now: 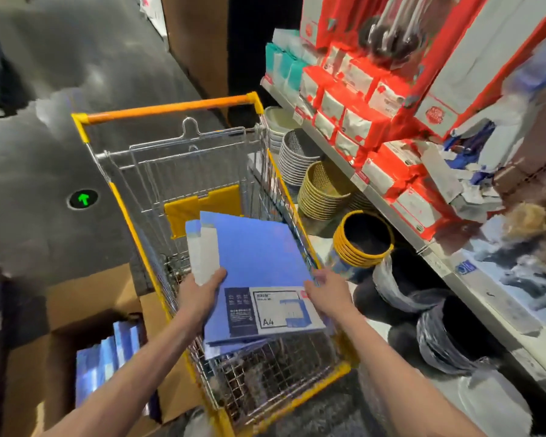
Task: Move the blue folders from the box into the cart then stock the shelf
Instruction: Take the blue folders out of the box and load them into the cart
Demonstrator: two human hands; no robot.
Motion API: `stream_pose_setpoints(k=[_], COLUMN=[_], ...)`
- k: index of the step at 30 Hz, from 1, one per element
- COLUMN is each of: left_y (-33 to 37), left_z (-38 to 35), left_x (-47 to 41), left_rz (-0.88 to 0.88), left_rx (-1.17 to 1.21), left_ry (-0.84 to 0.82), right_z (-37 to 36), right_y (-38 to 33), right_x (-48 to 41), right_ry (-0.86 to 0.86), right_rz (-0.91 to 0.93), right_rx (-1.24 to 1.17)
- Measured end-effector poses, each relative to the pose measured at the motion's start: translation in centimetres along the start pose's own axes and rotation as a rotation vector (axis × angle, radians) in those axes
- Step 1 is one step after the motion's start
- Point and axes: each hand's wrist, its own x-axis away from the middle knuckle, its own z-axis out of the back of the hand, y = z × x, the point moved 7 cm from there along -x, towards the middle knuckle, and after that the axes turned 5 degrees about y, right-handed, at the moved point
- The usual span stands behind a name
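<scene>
Yellow-framed wire shopping cart w/ orange handle bar (171, 108) sits dead centre, long axis running away from the cam. Its R rail is near the grey metal shelf (473, 288), and its L rail is up against a flap of the brown cardboard box (85, 294). The aisle side is tight: stacked gold mesh baskets (322, 190), a yellow-rimmed black basket stack (363, 238) and black bins w/ plastic liners (448, 335) crowd the floor under the shelf. There's more room on the L, dark grey floor w/ a round green arrow marker (83, 199).

The stack of blue plastic folders (256, 257) is over the cart basket, tilted, far end higher. Its R edge is just beside the cart's R rail. Wire floor shows below the near end; can't tell if the stack touches the cart.

Grip: left hand (202, 291) is on the near-L corner, thumb on top by the white spine strips, fingers under. Right hand (327, 294) is clamped on the R edge near the label. Both hold the stack, one each side, w/ the label between them.

More blue folders stand on edge in the box (108, 361), lower L.

Text: white/navy label (275, 310) on the top folder reads "A4"; the rest is too small to read. Red-white packs (360, 121) fill the shelf, print illegible.
</scene>
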Motion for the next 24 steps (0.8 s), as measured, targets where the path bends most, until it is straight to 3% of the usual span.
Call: stream_pose_setpoints(k=[6,11,13,17,21,24], left_y=[-2.5,-6.0,-8.5,-9.0,-9.3,-9.8], left_z=[0.0,-3.9,-5.7,-9.0,-10.5,-11.3], left_x=[-9.7,-13.3,-15.2,-16.2,-17.6,-19.1], left_rz=[0.099,0.23,0.266,0.312,0.286,0.258], left_rx=[-0.135,-0.095,-0.135,-0.18,-0.251,-0.346], left_ry=[0.139,0.128,0.118,0.045,0.045,-0.07], right_z=[-6.4,-9.5,-10.3,-10.9,-11.1,-12.0], right_y=[-1.6,-1.3,0.0,1.6,1.8,2.3], right_x=[-5.6,-7.1,-7.8,-8.8,-9.2,-9.4], right_ry=[-0.035,-0.028,-0.117,-0.219,-0.149,-0.079], right_rz=[-0.043,0.0,-0.083,-0.169,-0.152,-0.197], right_rx=[0.16,0.278,0.293,0.287,0.225,0.099])
